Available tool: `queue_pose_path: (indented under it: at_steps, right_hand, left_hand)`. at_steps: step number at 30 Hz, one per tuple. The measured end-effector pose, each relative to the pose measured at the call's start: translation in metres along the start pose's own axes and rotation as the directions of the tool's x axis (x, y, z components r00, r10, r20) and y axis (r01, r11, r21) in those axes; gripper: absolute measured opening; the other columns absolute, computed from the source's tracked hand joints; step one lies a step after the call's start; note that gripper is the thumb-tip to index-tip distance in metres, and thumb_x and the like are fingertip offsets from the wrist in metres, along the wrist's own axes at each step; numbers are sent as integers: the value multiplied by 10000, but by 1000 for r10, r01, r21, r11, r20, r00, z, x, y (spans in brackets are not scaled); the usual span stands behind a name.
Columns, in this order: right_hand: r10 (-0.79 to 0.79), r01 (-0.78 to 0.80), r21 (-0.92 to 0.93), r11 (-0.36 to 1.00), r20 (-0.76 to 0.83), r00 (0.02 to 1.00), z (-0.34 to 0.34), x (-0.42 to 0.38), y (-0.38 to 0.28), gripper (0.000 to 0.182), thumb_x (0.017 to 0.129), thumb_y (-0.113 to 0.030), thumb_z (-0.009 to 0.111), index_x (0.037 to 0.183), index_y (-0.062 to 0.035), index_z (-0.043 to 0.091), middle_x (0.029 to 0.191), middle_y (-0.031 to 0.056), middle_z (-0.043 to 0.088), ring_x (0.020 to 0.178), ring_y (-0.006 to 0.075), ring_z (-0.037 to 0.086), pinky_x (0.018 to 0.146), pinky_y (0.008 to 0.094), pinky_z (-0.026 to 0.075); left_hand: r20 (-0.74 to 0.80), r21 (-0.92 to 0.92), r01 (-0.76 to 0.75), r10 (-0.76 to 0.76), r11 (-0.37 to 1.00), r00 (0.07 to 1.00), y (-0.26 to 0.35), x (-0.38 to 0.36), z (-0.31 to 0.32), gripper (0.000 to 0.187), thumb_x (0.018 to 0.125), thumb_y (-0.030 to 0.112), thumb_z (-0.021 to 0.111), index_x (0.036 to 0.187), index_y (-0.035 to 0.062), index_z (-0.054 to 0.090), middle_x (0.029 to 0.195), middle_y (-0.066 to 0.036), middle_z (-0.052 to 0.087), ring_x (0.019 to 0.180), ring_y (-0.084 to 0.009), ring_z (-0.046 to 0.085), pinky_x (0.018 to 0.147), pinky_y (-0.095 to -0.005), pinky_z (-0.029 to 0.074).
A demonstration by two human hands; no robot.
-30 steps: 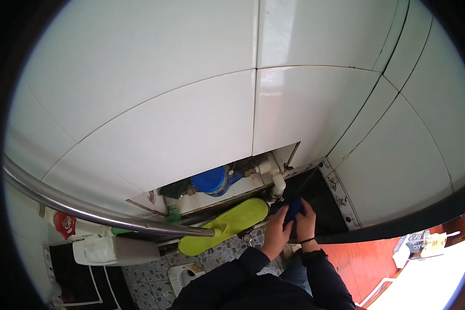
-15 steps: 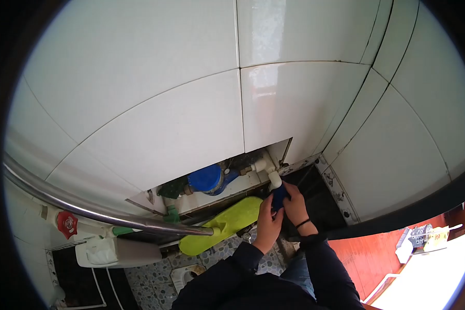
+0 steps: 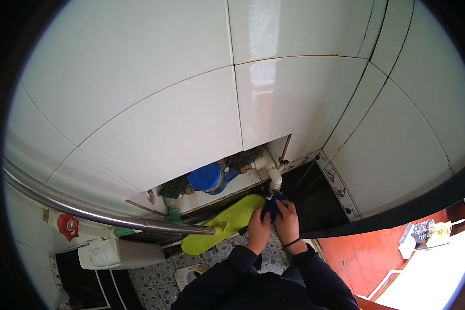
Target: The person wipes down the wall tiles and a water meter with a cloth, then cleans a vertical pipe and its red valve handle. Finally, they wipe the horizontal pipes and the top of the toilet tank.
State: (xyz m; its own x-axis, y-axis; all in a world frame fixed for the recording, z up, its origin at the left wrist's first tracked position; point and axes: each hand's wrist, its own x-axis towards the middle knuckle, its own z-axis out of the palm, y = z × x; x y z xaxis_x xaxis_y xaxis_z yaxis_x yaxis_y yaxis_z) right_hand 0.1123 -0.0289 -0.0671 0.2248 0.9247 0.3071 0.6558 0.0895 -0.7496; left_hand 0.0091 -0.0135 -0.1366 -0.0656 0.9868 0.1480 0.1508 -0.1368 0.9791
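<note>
A dark blue cloth [image 3: 270, 205] is bunched between both hands, just below the white elbow pipe [image 3: 275, 179] at the right end of the wall opening. My left hand [image 3: 259, 229] has its fingers closed on the cloth from the left. On the other side, my right hand [image 3: 287, 222] grips it with bent fingers. A small metal piece shows between pipe and cloth. Inside the opening lies a blue water meter [image 3: 205, 177], joined to the white pipe. The yellow-green board [image 3: 223, 226] slants beside my left hand.
A metal rail [image 3: 103, 217] crosses the left side. Near it are a red valve handle [image 3: 68, 227] and a white bin [image 3: 134, 255]. Tiled walls meet at the right. Beyond a dark edge lies a reddish floor [image 3: 356, 258] with a brush.
Both hands have moved down and slightly left with the cloth, away from the pipe's mouth. The metal piece below the pipe now shows. The view has shifted slightly.
</note>
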Motion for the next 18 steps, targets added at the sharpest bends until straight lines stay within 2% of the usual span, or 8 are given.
queue_pose_path:
  at_steps: [3,6,9,10,12,13,16,18]
  right_hand:
    - [71,-68,97,993,-25,997,4,-11,10,418,760,26,606,1177,4,627,1144,218,592,1013,392,607,871,417,505]
    - [112,-100,125,987,-90,990,-1,-5,2,451,762,-1,637,1212,-7,605,1187,226,580,1049,395,596,893,417,498]
    - [65,-46,96,994,-211,975,-10,14,-23,508,764,-18,653,1263,-11,562,1208,230,575,1095,391,580,932,411,481]
    - [40,-19,82,996,-256,966,-11,22,-28,527,765,-23,656,1280,-12,546,1214,231,573,1111,390,575,946,409,474]
    - [-2,31,147,989,-191,982,-6,36,-23,561,757,-12,648,1304,-11,523,1234,228,567,1147,380,561,976,398,454]
    - [-25,54,182,982,-159,987,-3,43,-19,578,753,-6,644,1316,-10,512,1244,226,564,1165,375,554,992,392,445]
    - [17,-28,347,937,34,999,-6,62,0,590,727,16,632,1306,-2,523,1271,215,555,1191,364,544,1016,377,426]
    - [-2,-23,352,936,69,998,-10,68,6,595,692,36,635,1280,-4,548,1260,199,568,1191,350,547,1018,367,424]
  left_hand:
    - [-41,165,-86,94,982,995,6,1,-10,327,910,47,610,1224,-30,560,1000,-137,663,742,-172,637,675,-277,519]
    - [32,110,107,-111,988,993,73,16,-19,336,877,49,608,1207,-5,577,1095,-213,621,983,-383,613,855,-406,490]
    - [-60,126,-127,135,984,989,92,40,-8,406,875,24,586,1277,7,534,1156,-232,590,1048,-398,578,906,-425,468]
    - [-89,133,-157,169,979,981,95,45,-3,430,874,14,575,1299,10,514,1175,-239,577,1070,-404,561,920,-432,459]
    - [-145,151,-216,238,965,960,97,52,6,479,872,-6,553,1344,15,476,1213,-253,550,1113,-415,529,950,-445,440]
    - [-45,232,-247,264,941,963,91,55,6,515,870,-18,528,1376,13,438,1231,-266,531,1121,-435,504,958,-465,429]
    - [46,276,-242,239,930,970,85,55,8,513,870,-13,526,1375,19,441,1219,-262,537,1107,-437,505,937,-477,438]
    - [56,299,-248,242,922,969,86,57,6,509,878,3,534,1378,45,450,1151,-257,559,1048,-436,521,887,-483,452]
